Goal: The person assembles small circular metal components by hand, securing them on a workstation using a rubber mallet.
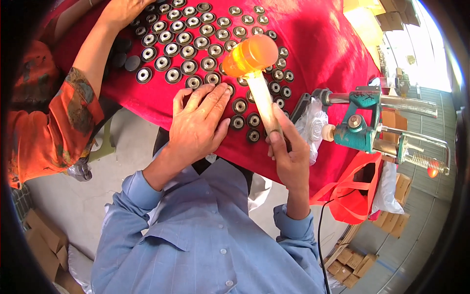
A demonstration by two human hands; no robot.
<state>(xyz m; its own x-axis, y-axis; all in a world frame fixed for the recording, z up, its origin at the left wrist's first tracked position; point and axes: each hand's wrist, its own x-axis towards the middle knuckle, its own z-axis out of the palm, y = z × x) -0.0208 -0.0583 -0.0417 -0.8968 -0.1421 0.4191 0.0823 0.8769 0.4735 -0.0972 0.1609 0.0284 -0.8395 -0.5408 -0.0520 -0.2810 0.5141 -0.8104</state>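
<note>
My right hand (292,159) is closed round the pale handle of a mallet (250,53), whose thick orange head is raised above the table. Many small round parts, black rings with shiny metal centres like bearings (188,52), lie spread on a red cloth (313,54). Flat among the nearest of them rests my left hand (199,120), fingers stretched out. Its fingertips touch one bearing-like part (230,90), partly hidden underneath. More of these parts (253,120) sit between my two hands.
At the left, a co-worker's arm (93,54) in an orange sleeve reaches over the cloth. A green clamp-like metal tool (355,122) stands at the right, beside clear plastic wrap (312,125). A red bag (350,193) hangs below, near cardboard boxes (350,264).
</note>
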